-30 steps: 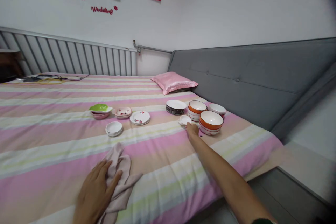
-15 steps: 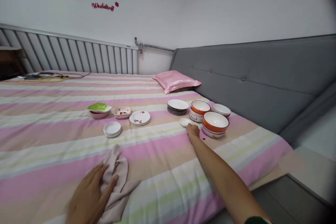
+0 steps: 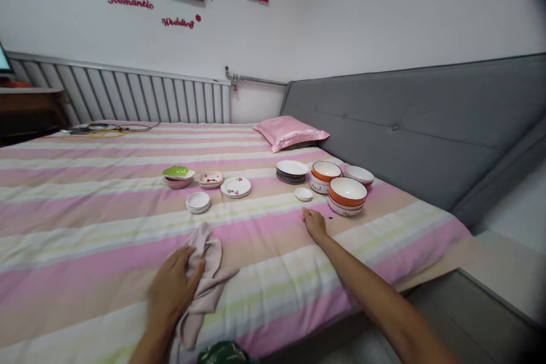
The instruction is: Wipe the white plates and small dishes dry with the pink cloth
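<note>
My left hand (image 3: pixel 181 281) lies on a crumpled pale pink cloth (image 3: pixel 207 261) on the bed, part of the cloth between thumb and fingers. My right hand (image 3: pixel 314 224) is low over the bed with curled fingers, and nothing shows in it. Just beyond it sits a small stack of white dishes (image 3: pixel 303 194), apart from the fingers. To its right are stacked orange-rimmed bowls (image 3: pixel 347 192), with another bowl stack (image 3: pixel 326 175) behind. A stack of plates (image 3: pixel 292 170) stands farther back.
On the left are small white dishes (image 3: pixel 198 202), flowered plates (image 3: pixel 236 186), square pink dishes (image 3: pixel 210 178) and a green leaf-shaped dish (image 3: pixel 178 172) on a pink one. A pink pillow (image 3: pixel 292 132) lies by the grey headboard (image 3: pixel 409 119). Cables (image 3: pixel 111 128) lie at the far left.
My right hand has let go of the small white dishes and drawn back toward me. My left hand stays on the cloth. The view has shifted a little left and up.
</note>
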A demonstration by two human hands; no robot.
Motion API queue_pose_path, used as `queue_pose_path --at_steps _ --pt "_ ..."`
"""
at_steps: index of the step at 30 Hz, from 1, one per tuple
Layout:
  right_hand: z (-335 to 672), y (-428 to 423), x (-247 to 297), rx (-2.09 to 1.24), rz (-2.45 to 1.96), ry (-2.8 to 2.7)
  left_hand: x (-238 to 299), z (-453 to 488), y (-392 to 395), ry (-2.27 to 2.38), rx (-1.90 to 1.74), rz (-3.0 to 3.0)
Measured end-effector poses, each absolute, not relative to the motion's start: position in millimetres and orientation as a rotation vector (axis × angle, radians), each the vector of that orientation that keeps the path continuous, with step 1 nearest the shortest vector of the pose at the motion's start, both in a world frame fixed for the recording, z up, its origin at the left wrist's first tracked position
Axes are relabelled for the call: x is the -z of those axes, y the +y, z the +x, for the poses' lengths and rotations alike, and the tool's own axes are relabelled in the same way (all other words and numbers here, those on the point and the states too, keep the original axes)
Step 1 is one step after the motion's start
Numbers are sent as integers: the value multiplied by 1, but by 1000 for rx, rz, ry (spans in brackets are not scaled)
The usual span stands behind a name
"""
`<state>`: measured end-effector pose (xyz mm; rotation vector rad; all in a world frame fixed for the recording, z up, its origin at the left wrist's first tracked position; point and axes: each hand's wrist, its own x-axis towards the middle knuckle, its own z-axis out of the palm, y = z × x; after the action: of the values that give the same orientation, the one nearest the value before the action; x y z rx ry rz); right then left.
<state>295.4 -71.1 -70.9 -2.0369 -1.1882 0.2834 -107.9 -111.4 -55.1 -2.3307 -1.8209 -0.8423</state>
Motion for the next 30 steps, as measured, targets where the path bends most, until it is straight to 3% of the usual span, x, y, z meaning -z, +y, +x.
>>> queue_pose_path --at_steps 8,11,15,30 --pt "256 -195 70 -118 -1793 -1680 44 -108 -131 -1921 877 -2321" --pt "250 -221 79 126 -1711 -1829 42 -106 -135 -1944 875 -2317" --pt "242 -228 85 336 -1749 -1804 40 -105 -137 -1952 858 -2319" --pt "234 -228 91 459 -1734 -1711 34 -106 -139 -1985 886 -2320"
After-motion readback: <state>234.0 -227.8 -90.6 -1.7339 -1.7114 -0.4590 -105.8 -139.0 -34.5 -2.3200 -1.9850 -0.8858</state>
